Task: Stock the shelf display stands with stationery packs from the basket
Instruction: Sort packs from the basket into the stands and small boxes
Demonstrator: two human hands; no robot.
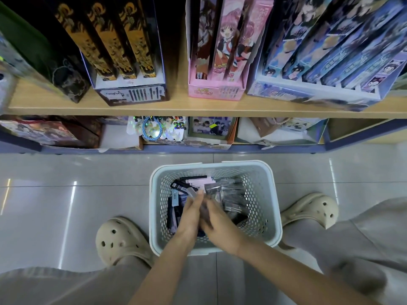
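Left hand (191,214) around glossy clear pack (192,192), right hand (218,226) unreadably blurred, in perforated basket (267,194)

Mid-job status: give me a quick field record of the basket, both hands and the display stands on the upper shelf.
basket: pale perforated basket on the tiled floor
contents: stationery packs piled loosely inside
left: left hand down in the basket, on the packs
right: right hand beside it, also on the packs
grip: blurred, cannot tell
stands: black-and-gold stand, pink stand, blue stand, side by side on the wooden shelf, all holding packs
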